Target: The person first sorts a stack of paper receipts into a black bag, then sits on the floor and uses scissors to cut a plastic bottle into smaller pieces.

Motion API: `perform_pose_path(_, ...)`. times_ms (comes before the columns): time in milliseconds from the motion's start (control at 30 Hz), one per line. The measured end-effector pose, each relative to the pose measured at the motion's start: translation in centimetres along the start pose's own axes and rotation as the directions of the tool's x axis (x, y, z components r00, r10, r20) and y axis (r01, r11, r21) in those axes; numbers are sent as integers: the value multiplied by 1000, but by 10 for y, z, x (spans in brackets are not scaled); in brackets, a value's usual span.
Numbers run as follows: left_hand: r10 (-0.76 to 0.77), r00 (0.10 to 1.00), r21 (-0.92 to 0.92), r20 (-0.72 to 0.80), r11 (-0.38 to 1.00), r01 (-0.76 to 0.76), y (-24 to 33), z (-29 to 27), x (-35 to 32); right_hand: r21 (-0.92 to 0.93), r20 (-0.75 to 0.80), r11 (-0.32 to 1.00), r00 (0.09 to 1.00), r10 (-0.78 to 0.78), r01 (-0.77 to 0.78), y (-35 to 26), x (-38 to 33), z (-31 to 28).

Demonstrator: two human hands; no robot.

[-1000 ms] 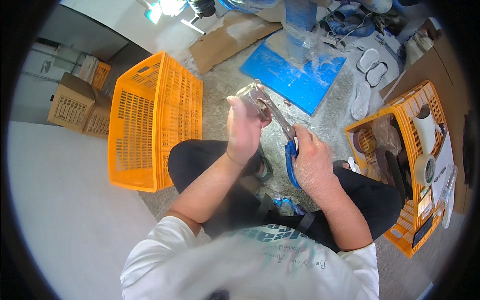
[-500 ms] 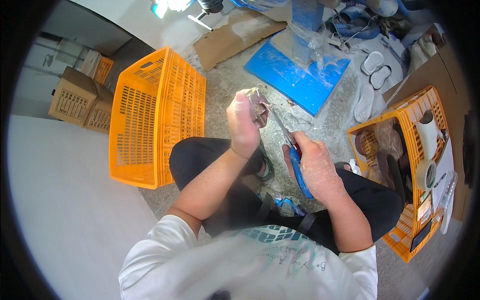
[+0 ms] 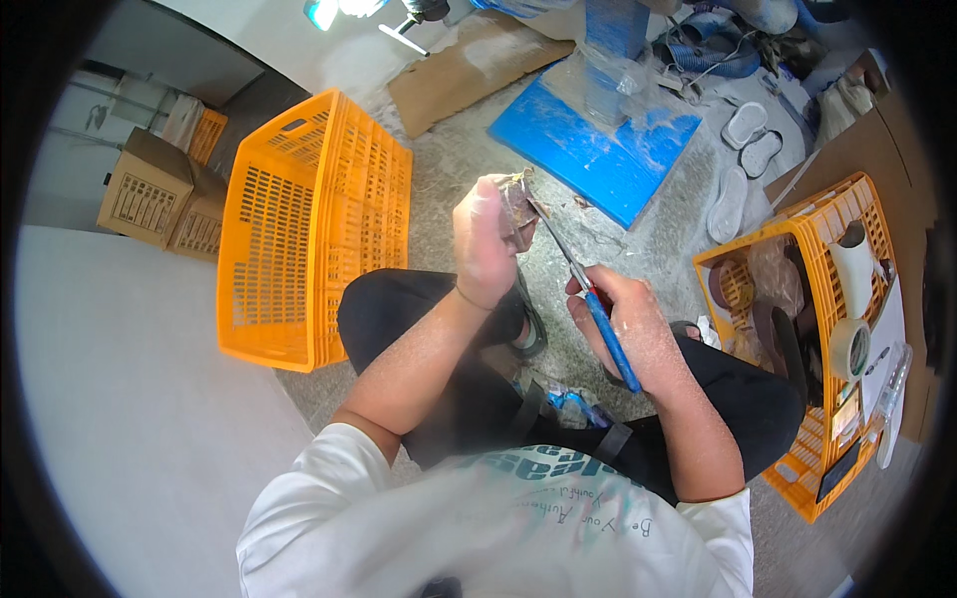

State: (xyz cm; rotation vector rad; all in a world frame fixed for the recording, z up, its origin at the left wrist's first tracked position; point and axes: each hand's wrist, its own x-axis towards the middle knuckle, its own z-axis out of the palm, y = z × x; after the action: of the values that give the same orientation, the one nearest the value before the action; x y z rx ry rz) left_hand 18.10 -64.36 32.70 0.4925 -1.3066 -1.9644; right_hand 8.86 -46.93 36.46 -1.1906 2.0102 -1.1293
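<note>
My left hand (image 3: pixel 481 239), dusted with white powder, is raised in front of me. It grips a small brownish, shiny block-like piece (image 3: pixel 516 204) with a yellowish fringe at its top; its exact kind cannot be made out. My right hand (image 3: pixel 638 324) is closed round a hand tool (image 3: pixel 610 344) with blue and red handles and long, slim metal jaws, like snips or long-nose pliers. The tip of those jaws meets the right edge of the piece. Part of the tool's handles is hidden behind my right fingers.
Stacked orange crates (image 3: pixel 319 239) stand left. On the right, another orange crate (image 3: pixel 743 249) holds assorted things, with a tape roll (image 3: pixel 849 349) on its side. A dusty blue base (image 3: pixel 588 149), cardboard (image 3: pixel 478 70) and white footwear (image 3: pixel 728 204) lie ahead.
The tool in my right hand has turned so its handles look narrower and lie further right. Its tip has risen a little along the piece. My left hand has barely moved.
</note>
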Motion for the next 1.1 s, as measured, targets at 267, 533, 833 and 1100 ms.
perform_pose_path(267,-41,988,-89,-149,996,28,-5,5,-2,-38,-86,999,996,0,-3,1,-4,18)
perform_pose_path(533,-164,984,-274,-75,952,138,4,13,-8,-378,-206,920,960,-189,100,6,-1,25)
perform_pose_path(833,-188,947,-147,-261,977,154,-10,7,6,-304,-98,952,992,-74,41,3,5,24)
perform_pose_path(1100,-278,914,-177,-295,956,233,-5,8,4,-88,-54,996,998,-16,11,2,4,14)
